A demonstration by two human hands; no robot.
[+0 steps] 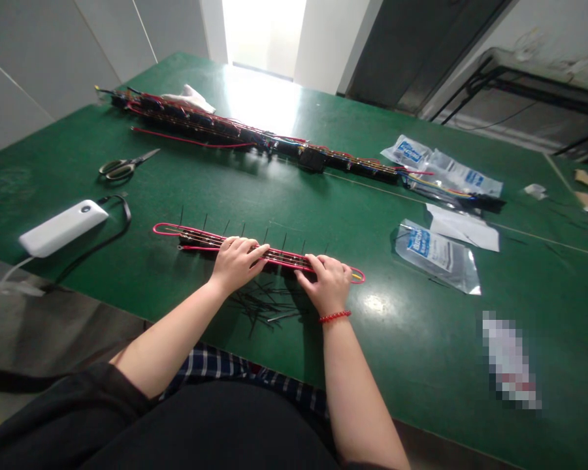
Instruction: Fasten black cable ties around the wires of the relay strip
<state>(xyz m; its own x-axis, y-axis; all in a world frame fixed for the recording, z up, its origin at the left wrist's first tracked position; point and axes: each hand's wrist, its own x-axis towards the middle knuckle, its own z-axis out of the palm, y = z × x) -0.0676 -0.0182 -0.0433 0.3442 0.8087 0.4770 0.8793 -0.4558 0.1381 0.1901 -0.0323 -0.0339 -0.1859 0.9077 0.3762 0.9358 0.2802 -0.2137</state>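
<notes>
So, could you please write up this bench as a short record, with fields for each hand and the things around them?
Left hand: fingers over a red-looped wire assembly
Right hand: on the same assembly, red bead bracelet on wrist
Beside hands: loose black cable ties
Further off: scissors, white power bank, longer wired assembly, clear labelled bag
Surface: green table
</notes>
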